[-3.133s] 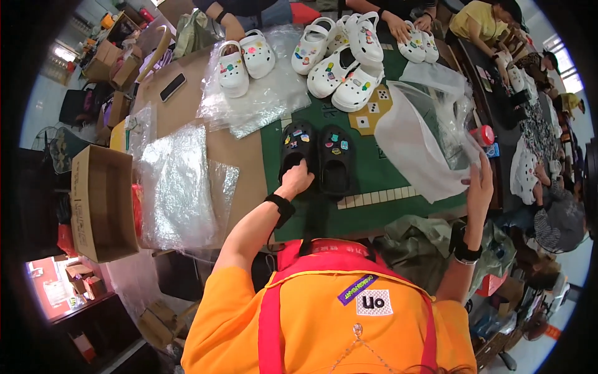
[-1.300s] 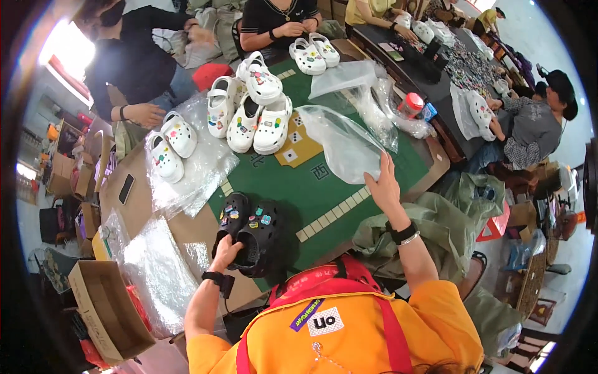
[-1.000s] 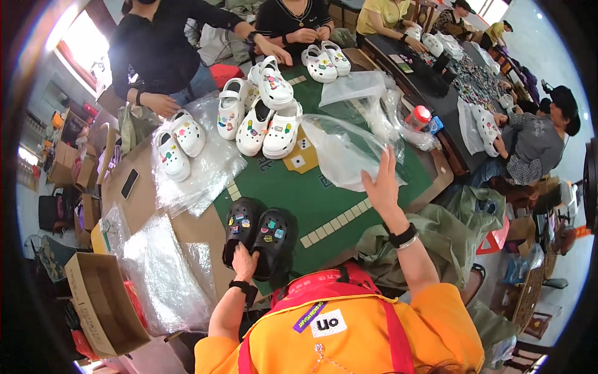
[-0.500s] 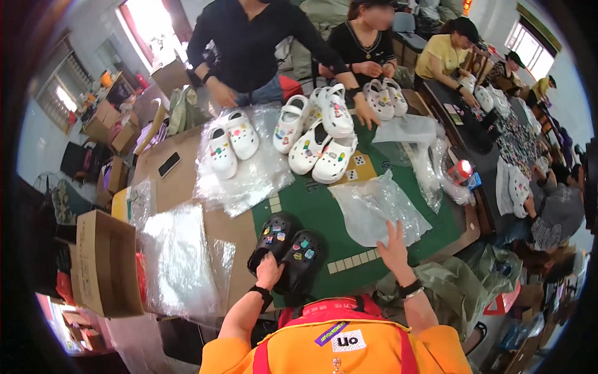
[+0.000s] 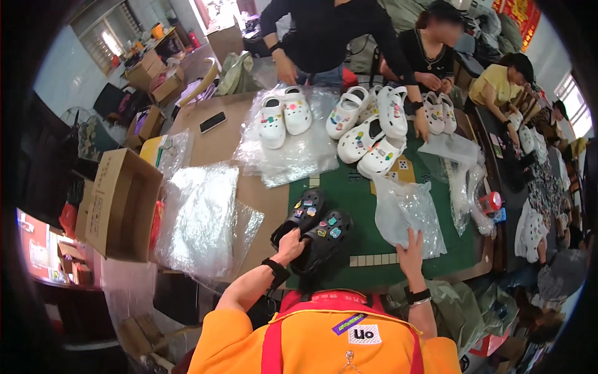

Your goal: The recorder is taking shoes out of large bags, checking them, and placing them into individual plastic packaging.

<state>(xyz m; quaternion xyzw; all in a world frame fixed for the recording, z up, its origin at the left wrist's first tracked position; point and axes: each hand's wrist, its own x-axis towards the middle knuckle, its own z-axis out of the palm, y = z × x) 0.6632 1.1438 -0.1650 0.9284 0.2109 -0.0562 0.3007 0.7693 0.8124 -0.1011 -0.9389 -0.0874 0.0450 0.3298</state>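
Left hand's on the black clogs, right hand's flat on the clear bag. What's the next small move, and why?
Probably pinch the clear plastic bag open with the right hand. The left hand already grips the pair of black clogs together at the heels, close beside the bag, but the bag lies flat on the green mat with no open mouth showing.

Black clogs (image 5: 311,229) carry multicoloured charms; white clogs (image 5: 367,124) bear pastel ones. The green mat (image 5: 361,193) has cream line markings; the tabletop (image 5: 218,146) is brown; the plastic bag (image 5: 408,215) is clear.
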